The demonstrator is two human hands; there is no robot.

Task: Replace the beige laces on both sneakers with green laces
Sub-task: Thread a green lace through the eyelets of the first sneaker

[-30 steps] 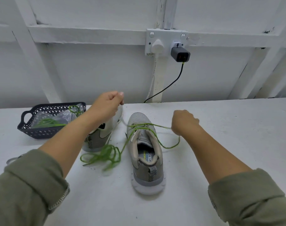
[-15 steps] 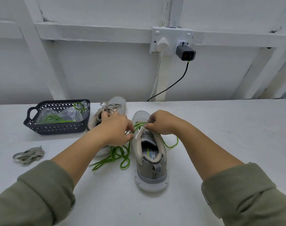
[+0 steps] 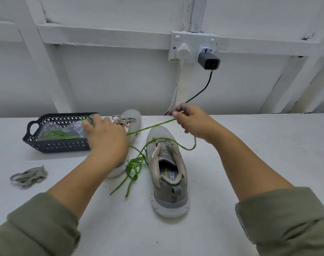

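The right sneaker (image 3: 167, 174) stands mid-table, heel toward me, with a green lace (image 3: 134, 168) through its front eyelets and the slack piled to its left. My right hand (image 3: 190, 123) pinches one strand of this lace above and behind the toe, drawn taut toward the left. My left hand (image 3: 105, 139) hovers with fingers stretched out over the left sneaker (image 3: 132, 118); the taut strand disappears under it. The left sneaker keeps its beige lace (image 3: 123, 122). A removed beige lace (image 3: 29, 176) lies bundled at the left.
A dark plastic basket (image 3: 46, 145) at the back left holds another green lace (image 3: 55, 134) in a clear bag, just beyond my left fingertips. On the wall behind are a socket with a grey charger (image 3: 209, 61) and a black cable running down to the white table (image 3: 259, 145).
Both hands left the right sneaker's eyelets. My right hand rose back and to the right, drawing a strand taut. My left hand moved left over the other sneaker toward the basket.
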